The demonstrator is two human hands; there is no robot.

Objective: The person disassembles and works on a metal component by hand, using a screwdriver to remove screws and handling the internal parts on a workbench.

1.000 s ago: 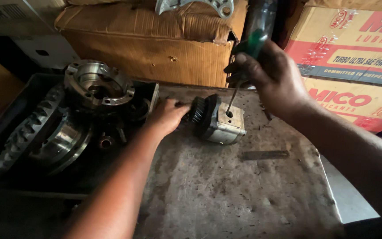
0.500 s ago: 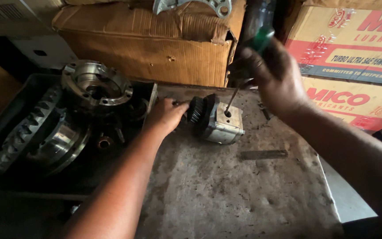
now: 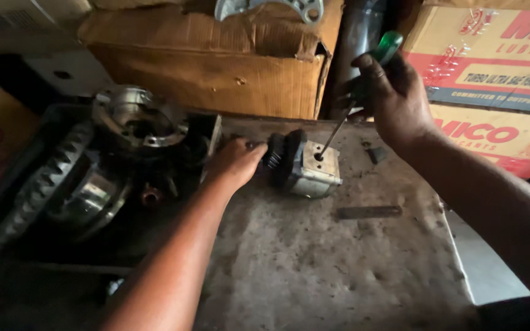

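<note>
- Left hand [image 3: 235, 162]: grip closed on the dark gear end of the small grey metal pump block [image 3: 314, 168], steadying it on the worktop [image 3: 338, 270].
- Right hand [image 3: 394, 92]: grip closed around a green-handled screwdriver [image 3: 387, 46], tip seated in the block's top hole.

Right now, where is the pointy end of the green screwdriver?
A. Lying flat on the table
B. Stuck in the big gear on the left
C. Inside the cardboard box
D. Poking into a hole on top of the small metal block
D: the right hand holds the green-handled screwdriver tilted, its tip in a hole on the metal block, which the left hand steadies.
</note>
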